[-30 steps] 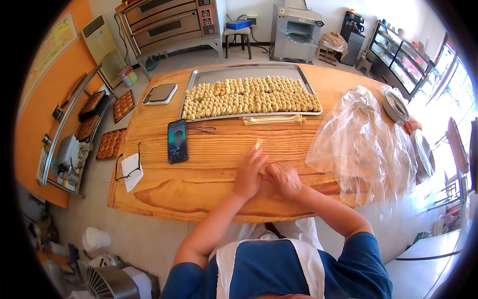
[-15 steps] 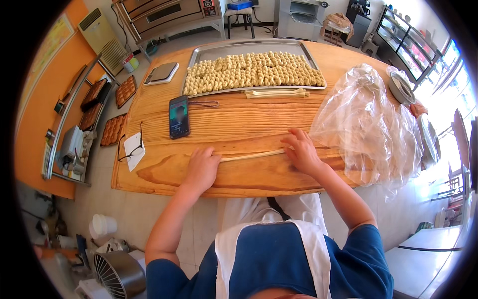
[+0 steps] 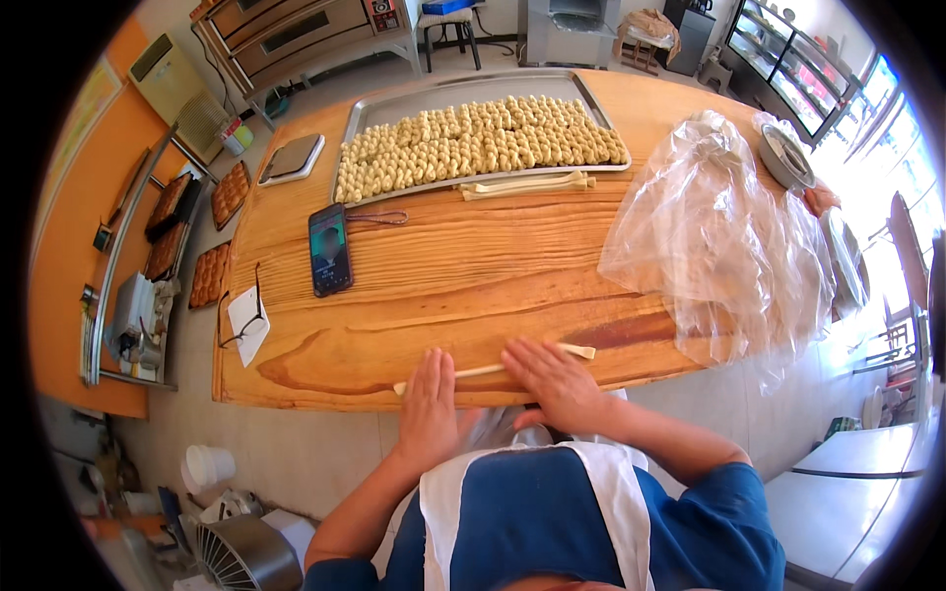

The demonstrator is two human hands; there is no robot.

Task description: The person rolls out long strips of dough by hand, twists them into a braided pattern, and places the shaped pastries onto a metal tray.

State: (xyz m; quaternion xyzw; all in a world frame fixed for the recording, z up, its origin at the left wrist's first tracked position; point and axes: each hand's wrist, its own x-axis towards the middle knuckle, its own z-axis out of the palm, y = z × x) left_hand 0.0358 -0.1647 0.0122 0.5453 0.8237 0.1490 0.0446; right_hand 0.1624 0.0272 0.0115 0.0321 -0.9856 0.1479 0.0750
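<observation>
In the head view, the strip (image 3: pixel 480 371) of dough lay at the lower centre of the frame, near the front edge of the surface (image 3: pixel 443 266). The left hand (image 3: pixel 427 409) and the right hand (image 3: pixel 559 386) lay across it, palms down; neither grip was closed, the fingers stretched out flat over the dough rather than wrapped around it. Its thin middle showed between the hands, and a blunter end stuck out past each. It looked light, soft and pliable, likely to stretch or dent under a hard pinch; whether it was tacky or oily could not be told. The thicker ends seemed the best places to take hold, lightly. Spare strips (image 3: pixel 527 185) lay at upper centre, just below the tray (image 3: pixel 424 96) of twists (image 3: pixel 483 138).
</observation>
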